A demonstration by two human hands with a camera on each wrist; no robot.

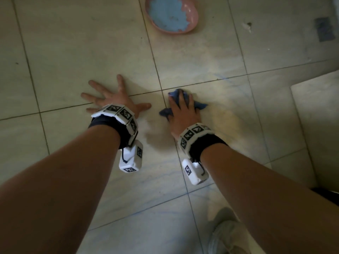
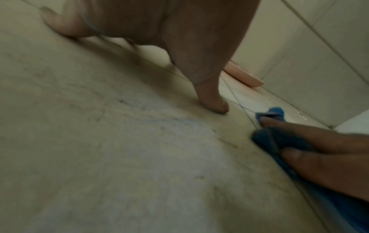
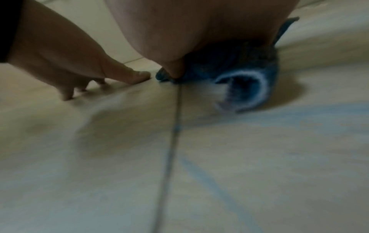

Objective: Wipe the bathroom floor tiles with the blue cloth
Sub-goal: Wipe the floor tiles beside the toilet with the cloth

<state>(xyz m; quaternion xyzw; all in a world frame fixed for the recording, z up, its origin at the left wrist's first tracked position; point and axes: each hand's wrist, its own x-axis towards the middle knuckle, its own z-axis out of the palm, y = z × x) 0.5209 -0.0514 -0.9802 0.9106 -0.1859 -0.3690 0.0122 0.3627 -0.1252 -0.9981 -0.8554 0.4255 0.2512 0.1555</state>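
- Pale floor tiles (image 1: pixel 73 52) with dark grout lines fill the bathroom view; nearest the camera a light shoe (image 1: pixel 225 233) stands on them, and faint bluish streaks cross the tiles between the shoe and the wrists.
- Further out, the left hand (image 1: pixel 111 99) lies flat on the floor, fingers spread wide and holding nothing. It reads as a brace; keeping weight on it should free the other arm to stroke evenly.
- Just beside it, across a grout line, the right hand (image 1: pixel 181 110) presses the bunched blue cloth (image 1: pixel 200 105) onto the tile, fingers laid over the top with folds poking out at the fingertips and both sides. Whether the thumb hooks round the cloth I cannot tell.
- A loose fold trails behind the palm in the right wrist view, which is blurred. Flattening the wad would likely put more fabric on the tile and spare the knuckles.
- Overlapping strokes worked along and across the grout crossing (image 1: pixel 161 90) just ahead seem the best way to clear the streaks.
- Farthest off, a pink basin (image 1: pixel 192 21) of bluish water sits well apart, handy for rinsing; specks mark the tile to its right.
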